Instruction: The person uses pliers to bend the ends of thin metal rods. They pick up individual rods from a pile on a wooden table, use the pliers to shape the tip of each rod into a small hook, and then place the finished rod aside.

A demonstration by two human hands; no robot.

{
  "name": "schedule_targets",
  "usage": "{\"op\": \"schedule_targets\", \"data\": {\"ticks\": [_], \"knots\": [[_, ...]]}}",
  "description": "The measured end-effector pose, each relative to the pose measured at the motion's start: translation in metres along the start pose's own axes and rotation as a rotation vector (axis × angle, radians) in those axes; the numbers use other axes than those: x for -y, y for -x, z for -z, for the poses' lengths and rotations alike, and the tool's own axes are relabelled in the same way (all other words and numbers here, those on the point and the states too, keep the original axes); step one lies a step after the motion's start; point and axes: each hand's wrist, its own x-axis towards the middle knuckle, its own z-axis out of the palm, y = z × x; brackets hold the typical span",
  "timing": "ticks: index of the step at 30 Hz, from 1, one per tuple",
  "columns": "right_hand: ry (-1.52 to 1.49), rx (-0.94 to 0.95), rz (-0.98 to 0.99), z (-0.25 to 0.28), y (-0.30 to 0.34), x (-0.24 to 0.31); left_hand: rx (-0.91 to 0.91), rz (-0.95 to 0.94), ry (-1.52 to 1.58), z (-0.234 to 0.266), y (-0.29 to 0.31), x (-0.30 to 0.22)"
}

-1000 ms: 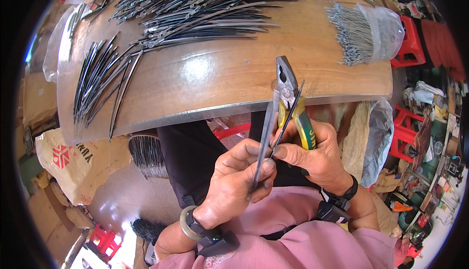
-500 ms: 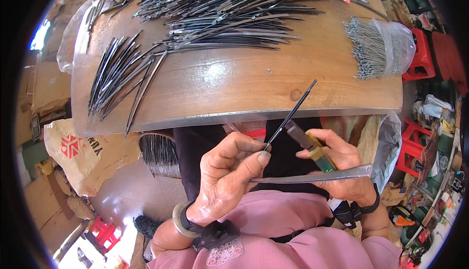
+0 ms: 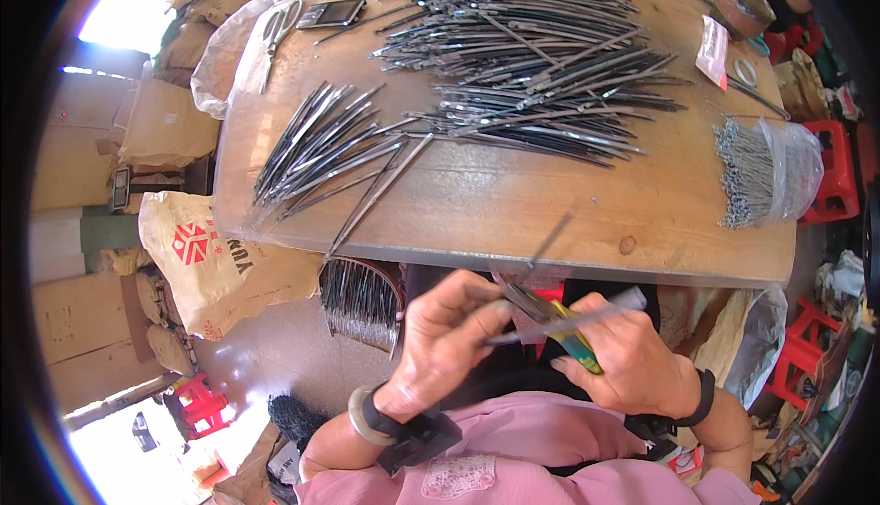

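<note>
My left hand [image 3: 449, 335] is closed, thumb and fingertips pinching a thin dark metal strip [image 3: 550, 237] that points up toward the table edge, blurred by motion. A second, grey flat strip [image 3: 605, 314] sticks out from the same hand to the right, passing in front of the tool. My right hand [image 3: 632, 354] is wrapped around pliers with yellow and green handles [image 3: 579, 351]. Their dark jaws [image 3: 525, 301] reach my left fingertips and meet the thin strip near its lower end. Whether the jaws grip it is too blurred to tell.
Beyond the table edge [image 3: 550, 269] lies a large pile of dark strips [image 3: 532, 56], with a smaller bunch [image 3: 316, 152] to its left. Scissors [image 3: 275, 42] and a phone [image 3: 332, 14] lie far left. Bagged metal pins [image 3: 747, 170] lie right. A container of strips [image 3: 359, 308] stands below the table.
The pliers have moved left and up, so their jaws now meet the thin strip at my left fingertips. The view has shifted, showing more of the table's far side.
</note>
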Motion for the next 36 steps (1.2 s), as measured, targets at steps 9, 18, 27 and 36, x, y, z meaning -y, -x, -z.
{"op": "schedule_targets", "data": {"ticks": [9,18,27,36], "knots": [[-0.371,-0.242,-0.304,0.009,0.004,-0.022,-0.445,-0.369,-0.237,0.098,-0.047,-0.044],[-0.262,-0.240,-0.269,-0.003,0.016,-0.022,-0.526,-0.827,-1.571,0.114,-0.081,-0.036],[-0.207,-0.216,-0.251,-0.006,0.025,-0.037,-0.404,-1.029,-1.397,0.083,-0.099,-0.064],[-0.325,-0.322,-0.378,0.014,0.050,-0.034,-0.111,-1.085,-1.711,0.080,-0.139,-0.077]]}}
